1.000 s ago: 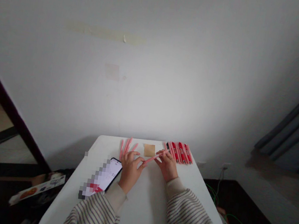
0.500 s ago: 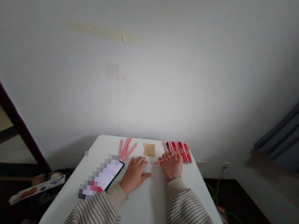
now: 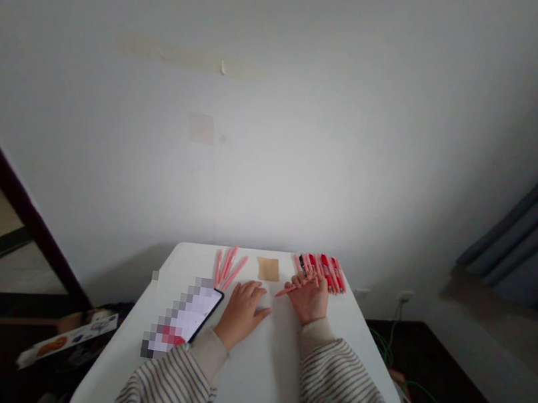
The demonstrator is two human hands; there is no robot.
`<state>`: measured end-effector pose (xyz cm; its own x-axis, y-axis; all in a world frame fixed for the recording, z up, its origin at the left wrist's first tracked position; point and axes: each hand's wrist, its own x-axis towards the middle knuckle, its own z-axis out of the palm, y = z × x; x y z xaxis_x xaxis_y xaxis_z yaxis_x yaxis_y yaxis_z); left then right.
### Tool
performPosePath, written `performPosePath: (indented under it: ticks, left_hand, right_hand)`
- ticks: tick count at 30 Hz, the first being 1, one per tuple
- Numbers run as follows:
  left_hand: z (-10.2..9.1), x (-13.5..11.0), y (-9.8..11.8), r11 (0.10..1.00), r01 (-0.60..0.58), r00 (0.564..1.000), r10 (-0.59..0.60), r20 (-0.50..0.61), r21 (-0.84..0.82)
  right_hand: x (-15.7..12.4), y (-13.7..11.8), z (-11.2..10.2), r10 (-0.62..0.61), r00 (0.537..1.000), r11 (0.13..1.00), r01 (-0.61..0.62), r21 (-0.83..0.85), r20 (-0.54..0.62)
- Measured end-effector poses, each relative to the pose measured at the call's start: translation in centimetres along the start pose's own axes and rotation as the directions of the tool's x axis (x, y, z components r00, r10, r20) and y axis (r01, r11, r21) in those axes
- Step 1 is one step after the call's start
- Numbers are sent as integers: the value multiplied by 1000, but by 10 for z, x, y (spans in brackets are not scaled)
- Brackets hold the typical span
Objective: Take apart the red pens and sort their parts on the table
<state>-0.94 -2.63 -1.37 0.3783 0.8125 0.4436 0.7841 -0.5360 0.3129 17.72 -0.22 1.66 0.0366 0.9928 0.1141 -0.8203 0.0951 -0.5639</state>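
Note:
My left hand (image 3: pixel 243 309) lies flat on the white table (image 3: pixel 254 368), fingers spread, holding nothing. My right hand (image 3: pixel 310 298) is further right, with a pink pen (image 3: pixel 292 287) across its fingers, pointing down-left. Just beyond that hand lies a row of several red and pink pens (image 3: pixel 324 272). Several pink pen barrels (image 3: pixel 229 266) lie at the back left, close to my left fingertips. A small tan paper square (image 3: pixel 269 269) sits between the two groups.
A phone (image 3: pixel 183 317) with a lit screen lies left of my left hand. The table stands against a white wall. A printed box (image 3: pixel 66 339) lies on the dark floor at left, cables (image 3: pixel 403 383) at right, a grey curtain (image 3: pixel 537 235) far right.
My left hand let go of the pink pen and flattened onto the table. My right hand carried the pen right toward the row of pens. Little changed in the last half second.

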Motion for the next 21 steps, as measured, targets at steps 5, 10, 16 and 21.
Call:
performPosePath:
  ticks: [5, 10, 16, 21]
  left_hand:
    - [0, 0, 0, 1000, -9, 1000, 9, -6, -6]
    - [0, 0, 0, 1000, -12, 1000, 12, -4, 7]
    - [-2, 1, 1, 1000, -14, 1000, 14, -8, -7]
    - [-2, 1, 1, 1000, -7, 1000, 7, 3, -7]
  right_hand:
    - [0, 0, 1, 23, 1000, 999, -23, 44, 6]
    - [0, 0, 4, 38, 999, 998, -38, 44, 6]
    - [1, 1, 3, 19, 1000, 1000, -18, 10, -5]
    - [1, 0, 3, 11, 1000, 1000, -11, 2, -7]
